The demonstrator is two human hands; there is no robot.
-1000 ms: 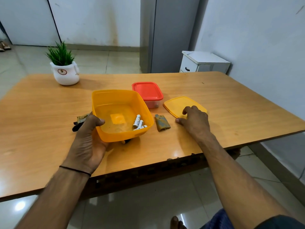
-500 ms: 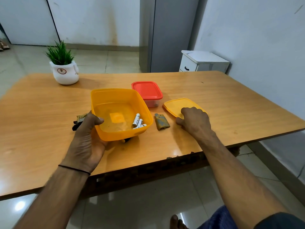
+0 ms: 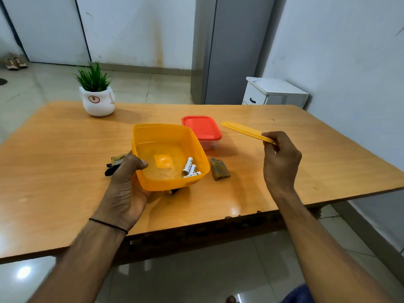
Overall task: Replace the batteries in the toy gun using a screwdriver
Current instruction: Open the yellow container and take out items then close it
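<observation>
Several small white cylindrical batteries (image 3: pixel 190 168), judged light and roll-prone, are best pinched mid-body; the orange plastic tub (image 3: pixel 172 183) is gripped by the left hand (image 3: pixel 125 189), and the thin yellow plastic lid (image 3: pixel 242 129) is pinched by the right hand (image 3: pixel 282 160).

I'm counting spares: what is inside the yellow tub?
Three white batteries lie bunched in the yellow tub's near right corner. They overlap, so another could hide beneath. The left hand's thumb covers a bit of the left wall.

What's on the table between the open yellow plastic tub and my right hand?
The head view shows one small olive-brown flat piece lying on the wooden table between the yellow plastic tub and the right hand, which holds the flat yellow lid.
</observation>
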